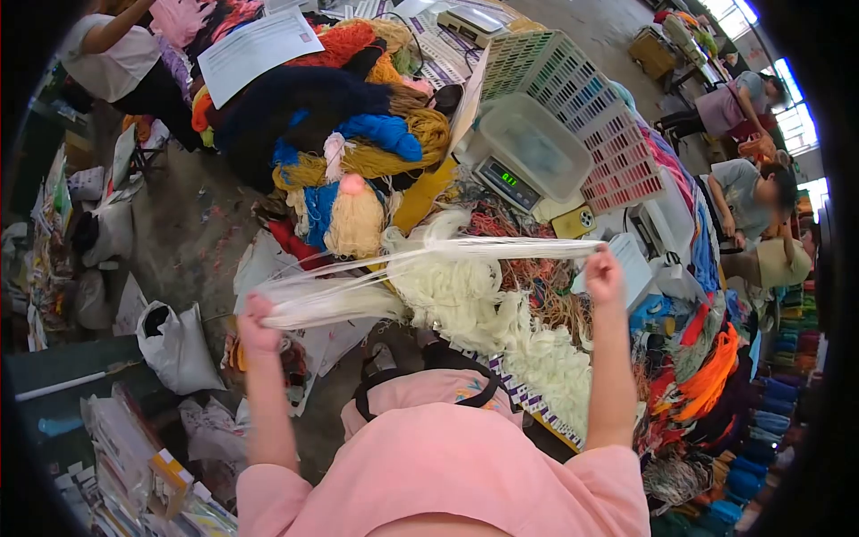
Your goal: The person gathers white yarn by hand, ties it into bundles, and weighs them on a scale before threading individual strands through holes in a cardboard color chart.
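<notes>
A skein of white yarn (523,248) is stretched sideways between my two raised hands. My left hand (259,322) is closed on its left end, where the strands fan out and sag. At the other end, my right hand (603,274) is a fist with the strands drawn tight into it. Under the stretched strands lies a heap of cream-white yarn (456,282), spilling toward me along the table edge. Tangled reddish-brown threads (528,291) lie behind that heap, nearer my right hand.
A digital scale (508,183) bears a clear plastic tub (537,148), beside a white perforated basket (573,98). A phone (573,222) lies close by. Coloured skeins (358,152) pile up at the back left under a paper sheet (259,55). Several people work around the room.
</notes>
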`<state>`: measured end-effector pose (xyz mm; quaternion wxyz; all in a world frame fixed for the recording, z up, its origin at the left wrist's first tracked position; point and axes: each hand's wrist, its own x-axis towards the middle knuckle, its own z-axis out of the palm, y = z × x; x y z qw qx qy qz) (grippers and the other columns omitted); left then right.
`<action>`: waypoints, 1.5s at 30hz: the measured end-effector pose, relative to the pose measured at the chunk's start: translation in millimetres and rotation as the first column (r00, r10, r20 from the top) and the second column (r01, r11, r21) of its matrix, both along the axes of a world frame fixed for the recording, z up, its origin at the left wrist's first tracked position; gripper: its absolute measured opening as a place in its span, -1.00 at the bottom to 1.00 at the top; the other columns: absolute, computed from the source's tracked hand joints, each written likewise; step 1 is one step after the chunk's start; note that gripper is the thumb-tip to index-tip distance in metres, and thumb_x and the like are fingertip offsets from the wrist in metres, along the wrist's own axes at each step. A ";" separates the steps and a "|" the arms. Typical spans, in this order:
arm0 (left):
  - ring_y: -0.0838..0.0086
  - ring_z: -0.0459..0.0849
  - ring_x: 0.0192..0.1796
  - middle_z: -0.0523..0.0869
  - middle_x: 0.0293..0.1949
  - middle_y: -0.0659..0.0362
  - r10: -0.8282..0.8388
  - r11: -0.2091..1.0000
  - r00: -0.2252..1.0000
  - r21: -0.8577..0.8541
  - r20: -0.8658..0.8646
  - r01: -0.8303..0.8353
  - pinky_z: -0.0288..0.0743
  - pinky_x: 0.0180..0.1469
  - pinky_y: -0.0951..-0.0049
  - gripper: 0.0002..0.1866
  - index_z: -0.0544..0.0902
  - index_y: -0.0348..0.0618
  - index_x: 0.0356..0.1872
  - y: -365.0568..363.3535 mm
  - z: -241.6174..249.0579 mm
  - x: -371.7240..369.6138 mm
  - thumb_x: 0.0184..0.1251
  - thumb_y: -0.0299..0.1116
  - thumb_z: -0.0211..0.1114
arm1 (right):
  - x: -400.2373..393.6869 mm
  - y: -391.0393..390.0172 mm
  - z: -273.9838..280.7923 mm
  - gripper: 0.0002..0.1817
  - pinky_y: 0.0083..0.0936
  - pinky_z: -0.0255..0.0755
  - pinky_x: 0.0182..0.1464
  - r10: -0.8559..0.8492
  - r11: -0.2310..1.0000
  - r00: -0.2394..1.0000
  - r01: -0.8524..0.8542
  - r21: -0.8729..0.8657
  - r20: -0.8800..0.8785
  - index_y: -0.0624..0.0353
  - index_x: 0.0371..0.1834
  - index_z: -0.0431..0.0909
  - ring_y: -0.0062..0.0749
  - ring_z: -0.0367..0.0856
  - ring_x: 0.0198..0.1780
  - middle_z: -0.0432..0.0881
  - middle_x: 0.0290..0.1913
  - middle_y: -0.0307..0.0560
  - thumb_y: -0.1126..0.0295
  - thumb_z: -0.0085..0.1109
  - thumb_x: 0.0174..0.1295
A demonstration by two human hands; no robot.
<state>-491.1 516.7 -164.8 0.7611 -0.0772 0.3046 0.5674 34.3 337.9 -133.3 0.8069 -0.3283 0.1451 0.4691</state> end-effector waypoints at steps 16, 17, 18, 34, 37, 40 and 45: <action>0.46 0.44 -0.48 0.45 -0.60 0.28 0.257 0.927 0.582 0.027 -0.771 -0.373 0.35 -0.30 0.40 -0.78 0.46 -0.09 -0.59 -63.3 -50.3 -300.5 0.12 -0.22 -0.01 | 44.4 52.6 96.3 -0.90 -0.53 0.44 -0.40 0.695 0.717 0.490 -0.421 -0.556 0.526 0.18 -0.43 0.39 -0.49 0.50 -0.52 0.46 -0.57 -0.23 0.40 -0.07 0.05; 0.52 0.33 -0.63 0.35 -0.74 0.32 0.054 0.990 0.743 -0.059 -0.667 -0.126 0.26 -0.54 0.43 -0.73 0.32 0.01 -0.75 -78.5 -58.3 -289.8 0.10 -0.24 0.01 | 46.2 63.6 112.4 -0.89 -0.57 0.43 -0.39 0.578 0.816 0.516 -0.364 -0.449 0.632 0.19 -0.42 0.40 -0.52 0.49 -0.50 0.47 -0.53 -0.23 0.39 -0.08 0.06; 0.61 0.20 -0.74 0.21 -0.83 0.37 0.083 0.918 0.743 -0.240 -0.664 -0.317 0.09 -0.68 0.51 -0.65 0.20 0.07 -0.83 -72.7 -67.7 -256.5 0.11 -0.28 0.01 | 52.9 76.3 130.6 -0.87 -0.60 0.43 -0.37 0.442 0.890 0.644 -0.224 -0.398 0.625 0.20 -0.43 0.39 -0.54 0.48 -0.48 0.47 -0.50 -0.21 0.38 -0.10 0.08; 0.76 0.12 -0.83 0.18 -0.84 0.43 -0.185 0.946 0.962 -0.302 -0.199 0.119 -0.03 -0.77 0.75 -0.83 0.39 -0.09 -0.50 -103.1 -46.8 -67.5 0.20 -0.28 -0.07 | 110.0 181.5 10.4 -0.82 -0.51 0.29 -0.60 0.726 0.686 -0.246 0.212 -0.696 0.642 0.26 -0.59 0.40 -0.40 0.44 -0.62 0.42 -0.66 -0.06 0.38 -0.11 0.01; 0.76 0.07 -0.87 0.13 -0.88 0.43 -0.307 0.933 0.930 -0.258 -0.203 0.252 -0.07 -0.80 0.74 -0.79 0.46 -0.15 -0.33 -90.6 -22.0 -29.9 0.21 -0.29 -0.10 | 72.8 161.1 -90.8 -0.87 -0.36 0.33 -0.35 0.836 0.399 -0.535 0.434 -0.808 0.126 0.28 -0.48 0.43 -0.07 0.44 -0.35 0.46 -0.42 0.15 0.48 -0.02 -0.13; 0.73 0.05 -0.88 0.10 -0.90 0.43 -0.410 0.910 0.912 -0.084 -0.027 0.407 -0.06 -0.79 0.71 -0.73 0.47 -0.15 -0.26 -81.5 -4.7 1.8 0.21 -0.24 -0.14 | 22.7 130.1 -108.1 -0.75 -0.41 0.34 -0.33 0.759 0.648 -0.248 0.373 -0.664 0.602 0.32 -0.30 0.39 -0.14 0.46 -0.37 0.44 -0.30 0.12 0.49 0.00 -0.11; 0.54 0.29 -0.63 0.38 -0.58 0.19 -0.573 0.811 0.817 0.185 0.059 0.555 0.19 -0.53 0.54 -0.74 0.43 -0.15 -0.56 -73.0 -9.5 65.7 0.17 -0.24 -0.11 | -48.1 74.2 -128.6 -0.72 -0.54 0.33 -0.36 0.631 0.747 -0.071 0.325 -0.580 0.772 0.28 -0.25 0.39 -0.29 0.46 -0.44 0.43 -0.28 0.03 0.52 -0.01 -0.11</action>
